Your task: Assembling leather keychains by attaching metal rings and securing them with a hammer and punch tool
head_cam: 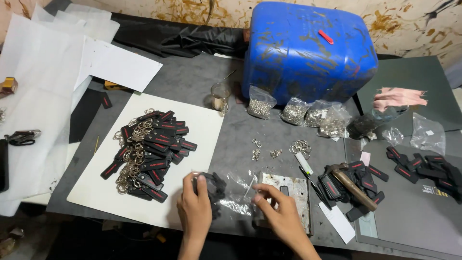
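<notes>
My left hand [195, 204] rests at the near edge of the table, its fingers closed on a small black piece [208, 182] beside a clear plastic bag [236, 192]. My right hand [279, 212] lies on a scuffed metal plate [296, 190], fingertips pinching something small at the plate's left edge; what it is I cannot tell. A pile of black key tags with red marks and metal rings [149, 151] lies on a white sheet [202, 130] to the left.
A big blue plastic canister [308, 48] stands at the back, with bags of metal rings [293, 113] in front. A hammer [351, 185] lies on more black tags [418, 166] at the right. Loose rings [301, 147], a small glass [220, 95] and papers [43, 72] surround.
</notes>
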